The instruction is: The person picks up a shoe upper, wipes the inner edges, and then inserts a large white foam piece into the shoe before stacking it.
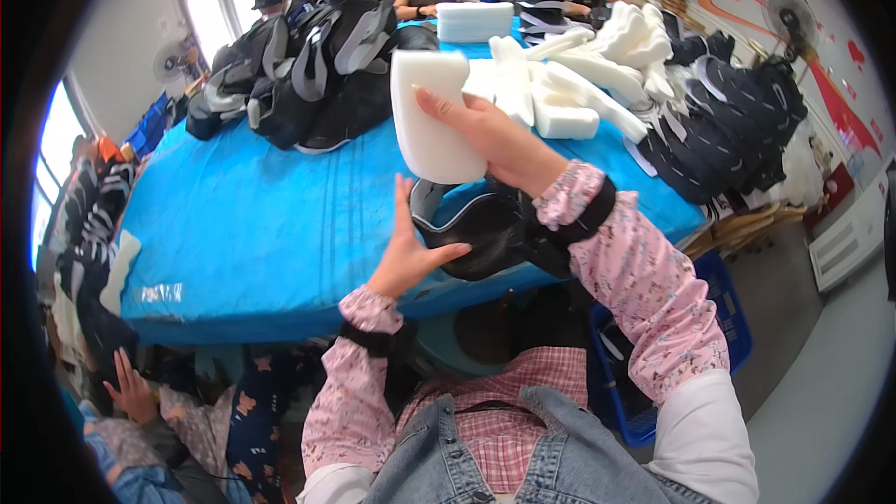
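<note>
My right hand (504,140) grips a white foam block (425,135) by its upper right part, thumb across the face, and holds it up over the table. Below the block lies a black fabric piece (490,233) with a grey curved edge, at the table's near edge. Fingers spread, my left hand (406,257) is beside that piece. Its thumb reaches over the black fabric, and its fingertips point up near the foam's lower edge. Whether the left hand presses the fabric I cannot tell.
A blue-covered table (243,243) carries black and grey fabric pieces (345,103), loose white foam pieces (569,121) and a dark stack (719,131). A blue crate (733,303) stands at lower right. Another person's hand (131,392) shows at lower left; several people sit across the table.
</note>
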Motion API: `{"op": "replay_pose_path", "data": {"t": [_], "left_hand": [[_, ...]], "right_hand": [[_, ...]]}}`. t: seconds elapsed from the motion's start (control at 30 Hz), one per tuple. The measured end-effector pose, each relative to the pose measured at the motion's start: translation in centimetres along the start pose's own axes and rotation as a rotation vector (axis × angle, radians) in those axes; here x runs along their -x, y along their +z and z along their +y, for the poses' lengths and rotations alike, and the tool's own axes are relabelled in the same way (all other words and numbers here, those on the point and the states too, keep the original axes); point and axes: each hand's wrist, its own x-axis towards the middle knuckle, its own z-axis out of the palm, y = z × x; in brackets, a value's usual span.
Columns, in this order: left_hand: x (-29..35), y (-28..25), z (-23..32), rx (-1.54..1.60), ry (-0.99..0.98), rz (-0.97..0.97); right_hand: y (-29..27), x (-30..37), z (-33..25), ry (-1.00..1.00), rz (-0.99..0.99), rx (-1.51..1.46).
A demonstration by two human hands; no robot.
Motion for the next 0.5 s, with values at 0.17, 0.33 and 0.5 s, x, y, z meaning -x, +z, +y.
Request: {"op": "replay_pose_path", "data": {"t": [0.17, 0.33, 0.5], "left_hand": [[-0.9, 0.8, -0.7, 0.19, -0.02, -0.044], [-0.5, 1.6, -0.6, 0.196, -0.019, -0.004], [-0.4, 2.0, -1.8, 0.206, 0.0, -0.053]], "right_hand": [[-3.3, -1.3, 1.7, 0.13, 0.143, 0.38], [-6.0, 0.4, 1.8, -0.106, -0.254, 1.21], [-3.6, -0.1, 1.8, -0.169, -0.453, 1.612]]}}
